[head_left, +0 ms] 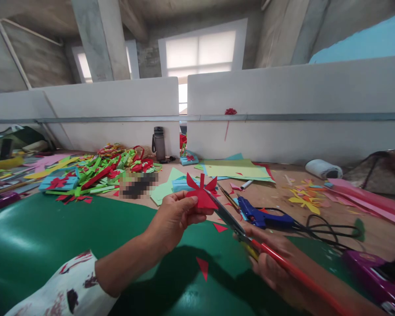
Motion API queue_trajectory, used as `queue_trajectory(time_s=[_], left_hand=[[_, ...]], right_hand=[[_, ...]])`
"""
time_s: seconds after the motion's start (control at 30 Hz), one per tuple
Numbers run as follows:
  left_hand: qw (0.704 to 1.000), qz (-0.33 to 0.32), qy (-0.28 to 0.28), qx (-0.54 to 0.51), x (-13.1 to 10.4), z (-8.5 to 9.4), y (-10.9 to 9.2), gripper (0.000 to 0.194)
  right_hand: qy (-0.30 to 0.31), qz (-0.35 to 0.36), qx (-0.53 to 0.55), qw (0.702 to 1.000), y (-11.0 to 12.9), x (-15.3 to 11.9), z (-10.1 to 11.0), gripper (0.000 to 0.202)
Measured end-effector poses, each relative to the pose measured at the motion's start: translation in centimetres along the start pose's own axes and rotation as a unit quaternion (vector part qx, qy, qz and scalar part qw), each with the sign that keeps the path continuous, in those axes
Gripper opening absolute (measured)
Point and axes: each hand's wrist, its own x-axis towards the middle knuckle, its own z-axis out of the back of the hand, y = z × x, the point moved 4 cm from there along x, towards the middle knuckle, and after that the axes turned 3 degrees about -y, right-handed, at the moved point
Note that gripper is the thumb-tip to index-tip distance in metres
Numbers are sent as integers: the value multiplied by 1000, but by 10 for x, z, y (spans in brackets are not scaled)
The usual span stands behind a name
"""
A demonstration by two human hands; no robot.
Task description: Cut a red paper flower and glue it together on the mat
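Note:
My left hand (179, 213) pinches a red paper cutout (204, 201) between thumb and fingers. Petal-like points spread from the cutout's upper edge, and its lower part is plain. My right hand (273, 259) grips a pair of scissors (235, 226) with red on the handle. The grey blades reach up and left to the cutout's right edge and touch or overlap it. A little yellow shows under the right fingers. Below the hands, a red paper triangle (202, 267) lies on the green mat (118, 245), and a smaller red scrap (220, 227) lies near the blades.
A blue glue gun (261, 216) with a black cord lies beyond my right hand. Green and red paper strips (108, 169) are heaped at left, near a bottle (159, 144). Yellow-green sheets (238, 169) lie behind. A purple device (370, 276) stands at right. A white partition (283, 96) closes the back.

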Motion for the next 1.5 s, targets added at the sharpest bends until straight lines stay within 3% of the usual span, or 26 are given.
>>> queue_trajectory(time_s=[0.63,0.87,1.1,1.27,1.5], left_hand=[[1000,-15,16,11,0,3,3,10],[999,-21,15,32,2,2,2,13],[999,-25,17,40,2,2,1,15],[998,-30,21,42,3,3,2,15],[998,-28,14,51,2,2,3,15]], right_hand=[[41,-13,-44,998,24,6,-6,66],[91,-44,-73,992,27,5,-10,63],[76,-35,-82,993,31,4,-10,64],[33,-29,-133,990,38,3,-5,61],[59,-20,-136,989,54,1,-6,42]])
